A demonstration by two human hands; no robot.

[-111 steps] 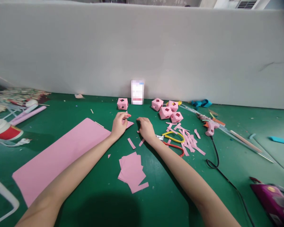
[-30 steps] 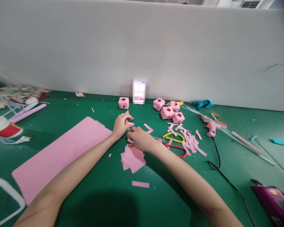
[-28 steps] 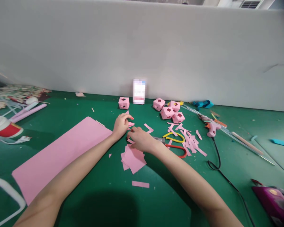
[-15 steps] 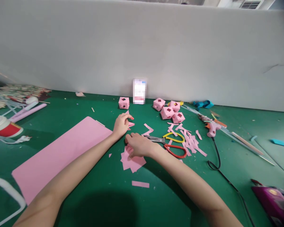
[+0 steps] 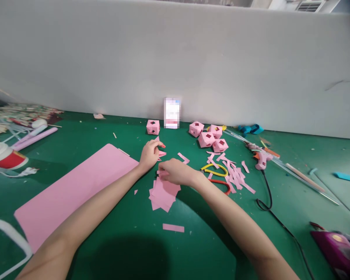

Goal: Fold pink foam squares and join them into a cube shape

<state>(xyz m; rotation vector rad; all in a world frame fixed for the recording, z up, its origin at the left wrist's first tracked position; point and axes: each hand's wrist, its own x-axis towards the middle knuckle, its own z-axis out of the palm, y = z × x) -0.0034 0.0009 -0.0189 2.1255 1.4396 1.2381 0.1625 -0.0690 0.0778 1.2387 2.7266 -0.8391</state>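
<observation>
My left hand (image 5: 150, 154) rests on the green table with its fingers closed on a folded pink paper piece (image 5: 161, 154), whose pointed ends stick out past the fingers. Close to its right, my right hand (image 5: 175, 171) is bent over the far edge of a loose stack of pink paper squares (image 5: 165, 194). Its fingers are curled together, and a bit of pink paper shows at the tips. Scissors with yellow and red handles (image 5: 216, 170) lie by my right wrist, their blades hidden under the hand and forearm. A pink strip (image 5: 173, 228) lies nearer me.
Several pink paper cubes with cut-out holes (image 5: 206, 139) stand by the grey partition (image 5: 105, 58), near a blurred upright screen (image 5: 172, 113). Pink offcuts (image 5: 236, 175) and a corded glue gun (image 5: 261, 157) lie right. A large pink sheet (image 5: 78, 190) and a paper cup (image 5: 6, 156) lie left.
My right hand has slid away from me and slightly right, uncovering more of the stack of squares and covering the scissor blades. My left hand has stayed still.
</observation>
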